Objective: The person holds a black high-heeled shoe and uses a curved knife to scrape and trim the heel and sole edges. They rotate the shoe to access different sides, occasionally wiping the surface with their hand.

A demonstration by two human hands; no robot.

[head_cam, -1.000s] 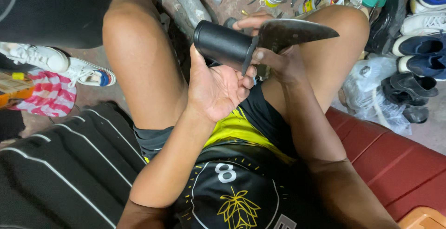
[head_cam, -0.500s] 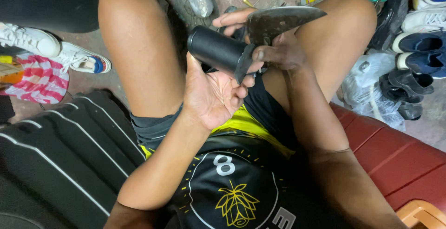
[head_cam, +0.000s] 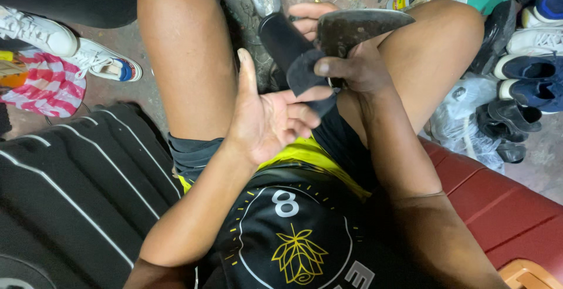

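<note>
Black strip point(head_cam: 305, 69) between left hand point(head_cam: 267, 119); right hand point(head_cam: 352, 69)

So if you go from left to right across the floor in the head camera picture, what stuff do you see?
Striped red and white cloth → white sneaker → left hand → black sheet → right hand → clear plastic bag → dark blue shoe.

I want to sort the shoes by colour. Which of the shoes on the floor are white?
The pair of white sneakers at the upper left, beside the red-and-white striped cloth. The shoes piled at the right edge are mostly dark blue or black.
</note>
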